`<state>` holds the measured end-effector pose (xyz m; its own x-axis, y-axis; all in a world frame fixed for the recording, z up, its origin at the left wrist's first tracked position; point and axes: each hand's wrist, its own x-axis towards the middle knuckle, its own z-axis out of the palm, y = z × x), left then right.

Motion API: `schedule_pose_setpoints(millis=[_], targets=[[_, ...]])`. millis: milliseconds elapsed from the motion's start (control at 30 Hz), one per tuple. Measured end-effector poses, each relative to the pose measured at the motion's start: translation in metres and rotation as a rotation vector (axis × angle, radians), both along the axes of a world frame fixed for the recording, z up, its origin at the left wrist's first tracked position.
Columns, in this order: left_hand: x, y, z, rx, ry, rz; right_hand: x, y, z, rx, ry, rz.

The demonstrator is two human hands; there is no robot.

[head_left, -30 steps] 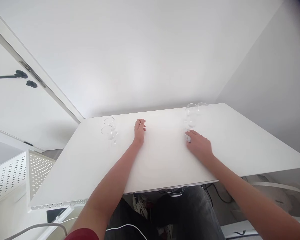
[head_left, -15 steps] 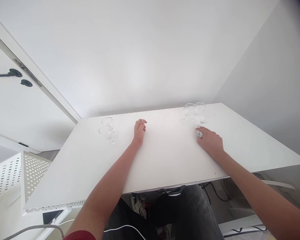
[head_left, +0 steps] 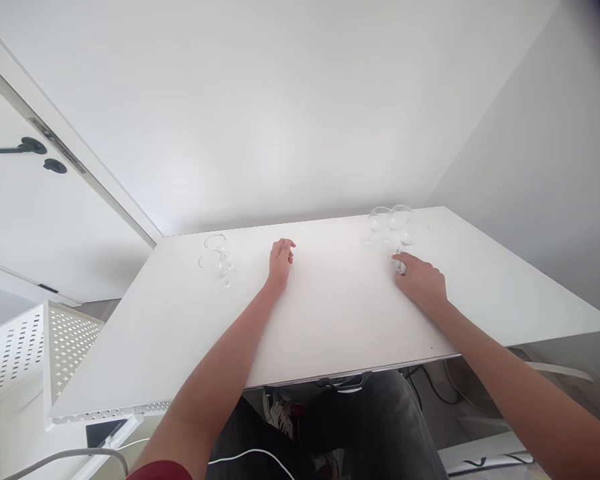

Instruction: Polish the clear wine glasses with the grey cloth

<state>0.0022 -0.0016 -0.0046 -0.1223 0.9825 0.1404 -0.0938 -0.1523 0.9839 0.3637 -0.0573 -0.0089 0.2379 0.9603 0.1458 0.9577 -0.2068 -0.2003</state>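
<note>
My right hand (head_left: 421, 280) rests on the table at the right, its fingers closed at the foot of the nearest wine glass (head_left: 407, 235). A small whitish patch shows between thumb and finger; what it is, I cannot make out. Just behind stand two more clear wine glasses, one at the left (head_left: 381, 220) and one at the right (head_left: 401, 217), close together and upright. My left hand (head_left: 281, 259) lies on its side on the tabletop with its fingers loosely curled, and nothing shows in it. Left of it, two clear wine glasses (head_left: 211, 260) stand side by side, apart from the hand.
The white table (head_left: 330, 320) meets a white wall (head_left: 280, 120) at its back edge. A white door with a dark handle (head_left: 30, 145) is at the left. A perforated white panel (head_left: 70, 333) adjoins the table's left side. Cables (head_left: 433, 387) hang below the front edge.
The view has shifted very slightly. Both hands and the glasses stay practically where they were.
</note>
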Motion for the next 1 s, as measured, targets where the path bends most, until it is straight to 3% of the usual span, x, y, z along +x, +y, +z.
schedule_pose_setpoints(millis=[233,400,567,767,1000], targets=[[0.001,-0.005,0.007,0.04,-0.042,-0.047,-0.012,-0.014,0.004,0.151,-0.123,0.107],[0.004,-0.009,0.011,0.017,-0.041,-0.209,-0.021,-0.016,0.003,0.096,-0.249,0.268],[0.006,-0.009,0.013,0.008,-0.046,-0.215,-0.027,-0.013,-0.001,0.097,-0.288,0.501],[0.005,-0.008,0.012,-0.005,-0.043,-0.204,-0.078,-0.012,0.004,0.112,-0.184,0.639],[-0.008,0.005,0.008,-0.119,-0.38,-0.068,-0.14,0.0,0.011,0.093,-0.054,0.727]])
